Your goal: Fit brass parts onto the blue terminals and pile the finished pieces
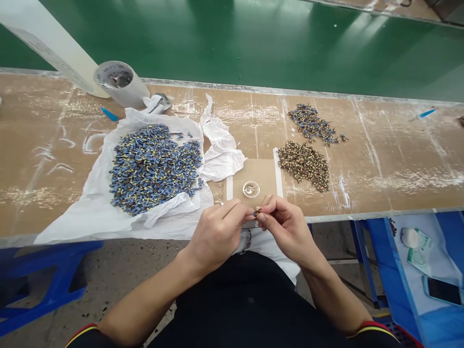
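Pinching one small piece (256, 212) at the bench's (362, 159) near edge, left grip (253, 215) and right grip (261, 212) both closed on it

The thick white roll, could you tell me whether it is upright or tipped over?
Upright: the white roll stands with its hollow end facing up.

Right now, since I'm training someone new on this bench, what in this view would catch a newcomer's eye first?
Most likely the big heap of small blue-and-yellow pieces, spread on crumpled white paper at the left of the brown covered bench. Next, the two smaller piles to the right: blue-and-tan pieces farther back, brownish-tan ones nearer.
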Tool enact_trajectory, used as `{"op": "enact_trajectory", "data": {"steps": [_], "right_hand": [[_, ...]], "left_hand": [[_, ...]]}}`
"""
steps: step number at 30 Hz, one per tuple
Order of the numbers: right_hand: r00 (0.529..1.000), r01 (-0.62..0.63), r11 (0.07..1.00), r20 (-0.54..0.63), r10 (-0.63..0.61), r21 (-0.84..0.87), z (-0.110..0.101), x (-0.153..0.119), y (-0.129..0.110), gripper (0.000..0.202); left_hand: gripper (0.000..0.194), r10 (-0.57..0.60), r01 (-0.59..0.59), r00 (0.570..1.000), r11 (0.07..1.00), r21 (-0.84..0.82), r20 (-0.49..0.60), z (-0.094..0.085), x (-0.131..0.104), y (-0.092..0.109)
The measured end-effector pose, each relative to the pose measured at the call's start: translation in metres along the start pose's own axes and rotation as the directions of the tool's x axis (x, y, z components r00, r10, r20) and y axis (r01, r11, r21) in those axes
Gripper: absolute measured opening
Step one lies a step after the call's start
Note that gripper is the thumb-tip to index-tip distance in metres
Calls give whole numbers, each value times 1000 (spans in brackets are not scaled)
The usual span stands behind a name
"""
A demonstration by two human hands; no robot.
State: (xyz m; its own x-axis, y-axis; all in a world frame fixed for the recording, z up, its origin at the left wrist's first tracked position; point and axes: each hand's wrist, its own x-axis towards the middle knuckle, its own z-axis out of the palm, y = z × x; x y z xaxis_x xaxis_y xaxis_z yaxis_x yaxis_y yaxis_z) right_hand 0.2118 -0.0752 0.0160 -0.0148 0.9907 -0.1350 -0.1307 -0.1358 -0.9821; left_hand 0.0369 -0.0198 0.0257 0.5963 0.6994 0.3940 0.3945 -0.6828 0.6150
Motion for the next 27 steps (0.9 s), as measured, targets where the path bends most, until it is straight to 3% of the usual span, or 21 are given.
{"op": "enact_trajectory", "data": {"steps": [7, 12, 17, 27], "right_hand": [[996, 37, 994, -89, -28, 99, 10, 0, -1, 8], [994, 45, 997, -104, -38, 60, 12, 1, -1, 6], [991, 45, 999, -127, -41, 29, 12, -1, -2, 2], [997, -25, 999, -68, 23, -30, 3, -3, -3, 10]], "left_hand": [[9, -43, 38, 999, 987, -154, -26, -3, 3, 0], [20, -56, 86, 988, 974, -208, 147, -9, 3, -9], [19, -48, 96, 963, 981, -169, 264, -14, 1, -11], [17, -2, 51, 974, 976, -211, 226, -8, -2, -14]]}}
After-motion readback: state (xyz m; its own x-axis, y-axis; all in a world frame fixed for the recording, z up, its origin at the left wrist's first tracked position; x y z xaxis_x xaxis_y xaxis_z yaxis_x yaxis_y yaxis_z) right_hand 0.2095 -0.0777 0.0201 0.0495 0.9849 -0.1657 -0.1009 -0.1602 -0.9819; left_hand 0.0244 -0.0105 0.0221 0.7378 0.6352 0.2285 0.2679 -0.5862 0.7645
